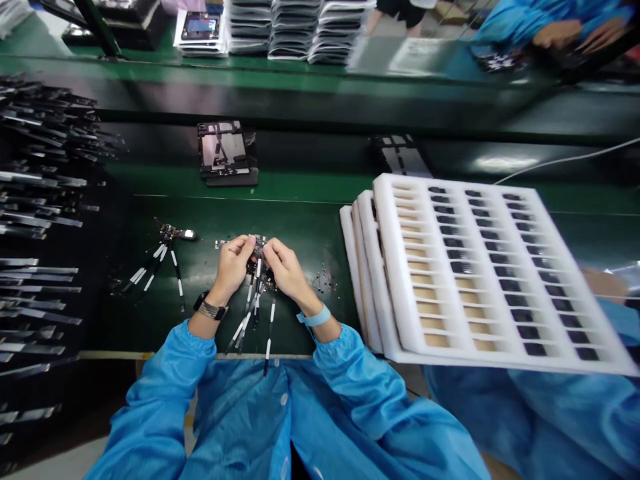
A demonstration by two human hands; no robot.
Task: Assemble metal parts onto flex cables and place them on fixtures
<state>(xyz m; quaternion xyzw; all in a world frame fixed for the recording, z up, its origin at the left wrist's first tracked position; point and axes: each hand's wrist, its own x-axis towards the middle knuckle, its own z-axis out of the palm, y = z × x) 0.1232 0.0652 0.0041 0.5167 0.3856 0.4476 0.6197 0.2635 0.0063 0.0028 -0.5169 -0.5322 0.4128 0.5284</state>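
Both my hands pinch a small circuit board [259, 245] above the green work mat [305, 220], my left hand [233, 261] on its left side and my right hand [286, 265] on its right. Thin black flex cables with white strips [256, 310] hang from the board toward the mat's front edge. My fingers hide much of the board. To the left of my left hand, a similar board with cables [170, 232] lies on the mat. Tiny metal parts [324, 281] are scattered beyond my right hand.
A stack of white foam trays [475, 273] with rows of dark parts lies to my right. Long black strips [40, 220] are piled at the left. A dark framed device [227, 153] sits ahead, and a co-worker's hands [555, 33] work beyond a further bench.
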